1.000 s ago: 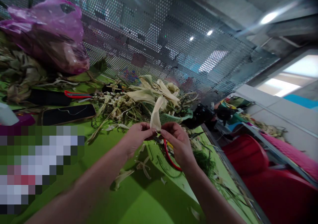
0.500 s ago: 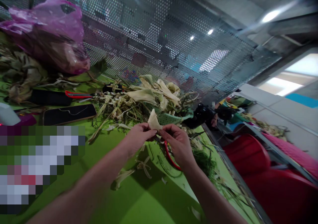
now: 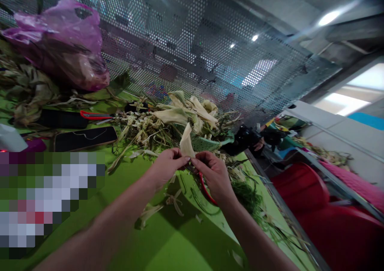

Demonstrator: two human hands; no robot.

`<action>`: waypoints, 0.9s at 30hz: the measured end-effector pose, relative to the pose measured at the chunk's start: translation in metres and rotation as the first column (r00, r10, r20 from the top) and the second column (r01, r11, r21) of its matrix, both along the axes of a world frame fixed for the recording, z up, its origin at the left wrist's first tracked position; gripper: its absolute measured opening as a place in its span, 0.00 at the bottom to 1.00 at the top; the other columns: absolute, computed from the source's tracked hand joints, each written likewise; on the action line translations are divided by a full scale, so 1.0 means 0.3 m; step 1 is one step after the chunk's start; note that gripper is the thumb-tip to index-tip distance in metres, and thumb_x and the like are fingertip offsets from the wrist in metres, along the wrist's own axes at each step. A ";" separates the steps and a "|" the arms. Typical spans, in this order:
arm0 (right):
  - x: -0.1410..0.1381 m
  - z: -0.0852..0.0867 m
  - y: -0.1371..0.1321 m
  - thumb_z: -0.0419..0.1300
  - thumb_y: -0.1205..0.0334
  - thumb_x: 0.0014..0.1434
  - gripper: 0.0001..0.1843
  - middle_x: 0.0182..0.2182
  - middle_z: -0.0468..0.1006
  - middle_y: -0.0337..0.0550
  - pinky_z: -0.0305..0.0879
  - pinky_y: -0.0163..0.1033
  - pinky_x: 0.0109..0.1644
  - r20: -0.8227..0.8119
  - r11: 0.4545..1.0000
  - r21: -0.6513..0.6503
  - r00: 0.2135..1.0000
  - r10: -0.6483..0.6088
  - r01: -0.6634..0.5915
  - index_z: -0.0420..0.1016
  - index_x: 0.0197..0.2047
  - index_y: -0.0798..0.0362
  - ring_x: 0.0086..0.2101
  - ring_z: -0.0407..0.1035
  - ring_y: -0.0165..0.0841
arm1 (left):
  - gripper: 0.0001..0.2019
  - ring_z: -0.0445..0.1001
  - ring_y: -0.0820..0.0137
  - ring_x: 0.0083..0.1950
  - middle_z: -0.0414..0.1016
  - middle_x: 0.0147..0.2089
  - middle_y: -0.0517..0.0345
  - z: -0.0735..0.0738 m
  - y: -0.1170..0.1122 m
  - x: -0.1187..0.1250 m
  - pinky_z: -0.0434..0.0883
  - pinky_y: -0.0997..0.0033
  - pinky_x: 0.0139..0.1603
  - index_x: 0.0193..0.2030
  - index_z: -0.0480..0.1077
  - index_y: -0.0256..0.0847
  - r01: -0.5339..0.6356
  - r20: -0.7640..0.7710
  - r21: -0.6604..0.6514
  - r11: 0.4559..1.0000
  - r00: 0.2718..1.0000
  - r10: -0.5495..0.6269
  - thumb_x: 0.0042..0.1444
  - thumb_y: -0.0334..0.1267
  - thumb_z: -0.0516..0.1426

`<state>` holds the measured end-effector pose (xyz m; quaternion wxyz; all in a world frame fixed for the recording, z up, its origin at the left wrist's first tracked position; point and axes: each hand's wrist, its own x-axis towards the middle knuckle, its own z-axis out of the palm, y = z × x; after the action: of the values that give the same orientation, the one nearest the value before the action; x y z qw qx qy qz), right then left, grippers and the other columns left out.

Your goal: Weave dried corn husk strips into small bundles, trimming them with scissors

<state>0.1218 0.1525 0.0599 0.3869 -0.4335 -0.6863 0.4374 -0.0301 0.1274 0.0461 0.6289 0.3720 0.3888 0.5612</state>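
pale cream husk strip (image 3: 186, 143), dry, slightly curled, tapering to a point. stands upright mid-scene above the green table (image 3: 168, 239), just nearer than the heaped basket (image 3: 214, 144). pinched at its base by fingertips of left hand (image 3: 166, 167) and right hand (image 3: 213, 175), both grasping it.

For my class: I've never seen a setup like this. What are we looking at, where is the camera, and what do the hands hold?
No machine: a person works bare-handed, filmed by a camera on their head, so both arms reach in from below. The left hand and right hand pinch one pale leaf upright between their fingertips. Below is a green table strewn with scraps. Behind lie a green basket heaped with leaves, a phone, red-handled scissors and a pink bag.
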 end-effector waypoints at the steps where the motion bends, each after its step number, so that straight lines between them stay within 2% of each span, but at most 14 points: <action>1: 0.000 0.001 0.000 0.63 0.56 0.53 0.10 0.26 0.71 0.37 0.58 0.32 0.30 -0.001 1.000 -0.002 1.000 0.003 -0.003 0.72 0.33 0.55 0.26 0.61 0.27 | 0.05 0.65 0.75 0.29 0.71 0.28 0.58 0.001 0.000 0.000 0.63 0.73 0.36 0.28 0.71 0.35 -0.004 0.013 -0.008 1.000 1.000 0.004 0.46 0.34 0.61; 7: 0.001 0.010 -0.002 0.62 0.56 0.54 0.10 0.26 0.70 0.37 0.60 0.33 0.30 -0.010 0.999 -0.004 0.999 0.036 -0.037 0.72 0.31 0.55 0.26 0.61 0.28 | 0.07 0.67 0.74 0.30 0.72 0.29 0.56 -0.007 -0.003 -0.002 0.64 0.73 0.37 0.30 0.72 0.34 -0.018 0.062 -0.044 0.999 0.998 0.021 0.46 0.37 0.62; 11: 0.006 0.009 -0.001 0.63 0.59 0.53 0.08 0.28 0.72 0.38 0.61 0.34 0.32 0.029 0.992 0.127 1.000 0.012 -0.015 0.72 0.34 0.53 0.29 0.64 0.29 | 0.08 0.67 0.76 0.28 0.71 0.28 0.57 -0.025 0.004 -0.002 0.64 0.73 0.36 0.30 0.72 0.34 -0.008 0.102 -0.065 0.998 0.995 0.015 0.46 0.37 0.63; 14: 0.011 0.016 -0.001 0.64 0.63 0.53 0.08 0.33 0.73 0.39 0.63 0.36 0.37 0.082 0.941 0.336 0.997 0.002 -0.030 0.72 0.38 0.50 0.32 0.66 0.30 | 0.07 0.67 0.76 0.28 0.71 0.27 0.58 -0.032 0.010 -0.001 0.65 0.73 0.35 0.28 0.70 0.34 0.003 0.133 -0.103 0.995 0.991 0.011 0.46 0.36 0.63; 17: 0.011 0.028 -0.002 0.63 0.66 0.54 0.04 0.35 0.73 0.40 0.64 0.37 0.40 0.191 0.857 0.499 0.981 0.032 -0.125 0.75 0.35 0.50 0.35 0.68 0.31 | 0.09 0.68 0.76 0.27 0.70 0.25 0.59 -0.027 0.010 -0.001 0.66 0.73 0.35 0.27 0.68 0.35 0.017 0.184 -0.148 0.989 0.983 0.011 0.45 0.35 0.64; 20: 0.009 0.038 -0.004 0.63 0.67 0.55 0.03 0.34 0.73 0.40 0.64 0.37 0.41 0.253 0.817 0.553 0.967 0.020 -0.161 0.76 0.34 0.50 0.36 0.68 0.32 | 0.10 0.67 0.77 0.27 0.70 0.26 0.59 -0.017 0.005 -0.004 0.66 0.74 0.35 0.27 0.68 0.35 0.032 0.190 -0.163 0.986 0.982 0.000 0.43 0.36 0.65; 27: 0.015 0.046 -0.005 0.61 0.66 0.56 0.03 0.33 0.74 0.42 0.66 0.40 0.42 0.296 0.799 0.578 0.955 -0.013 -0.168 0.76 0.35 0.49 0.36 0.70 0.34 | 0.09 0.67 0.78 0.26 0.72 0.28 0.58 -0.009 -0.002 -0.009 0.64 0.74 0.34 0.30 0.72 0.35 0.078 0.154 -0.176 0.981 0.987 -0.051 0.46 0.39 0.63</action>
<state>0.1264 0.1509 0.0738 0.3822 -0.3194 -0.8544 0.1479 -0.0328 0.1270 0.0435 0.7052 0.2827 0.3778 0.5291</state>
